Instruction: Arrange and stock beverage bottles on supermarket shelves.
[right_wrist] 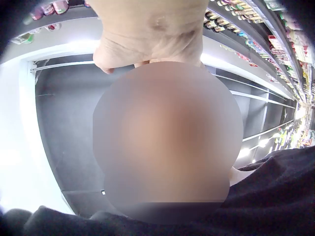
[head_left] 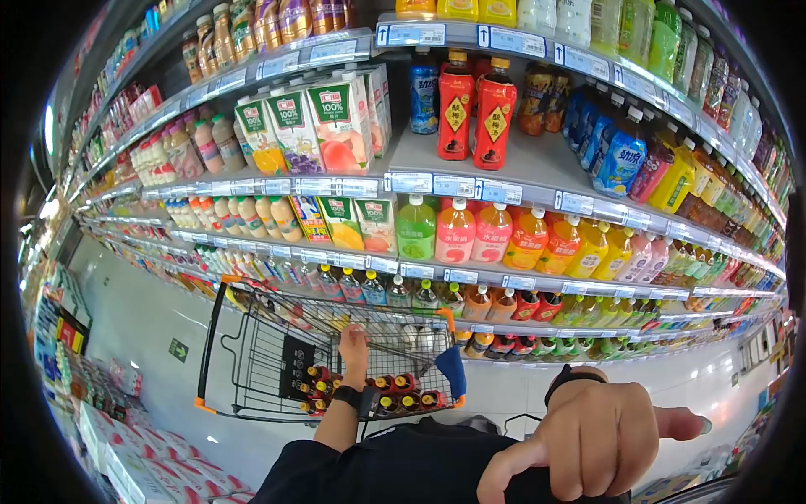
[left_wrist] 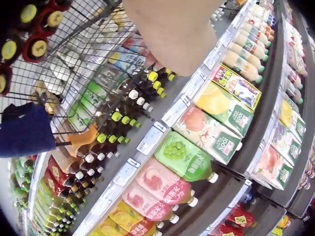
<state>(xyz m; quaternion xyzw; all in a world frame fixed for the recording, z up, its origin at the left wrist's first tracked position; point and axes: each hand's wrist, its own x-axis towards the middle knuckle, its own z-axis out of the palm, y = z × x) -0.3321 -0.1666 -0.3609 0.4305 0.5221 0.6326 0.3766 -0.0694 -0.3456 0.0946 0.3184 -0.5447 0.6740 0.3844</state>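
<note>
In the head view my left hand (head_left: 354, 349) hangs over the shopping cart (head_left: 252, 403), its fingers loosely bent with no item showing in them. A dark band circles that wrist. Only the base of the hand (left_wrist: 174, 37) shows in the left wrist view; its fingers are hidden. Raised close to the head camera, my right hand (head_left: 592, 437) has loosely bent, spread fingers and holds nothing. Its palm side (right_wrist: 150, 37) appears in the right wrist view. Dark bottles with red labels and yellow or red caps (head_left: 403, 384) lie in the cart.
Shelves of drinks rise ahead. Two red bottles (head_left: 494, 113) stand on an upper shelf, right of white juice cartons (head_left: 336, 126). Pink peach-drink bottles (head_left: 456, 231) line the shelf below. A navy cloth (head_left: 451, 372) hangs on the cart's end. Stacked cartons (head_left: 143, 454) stand at lower left.
</note>
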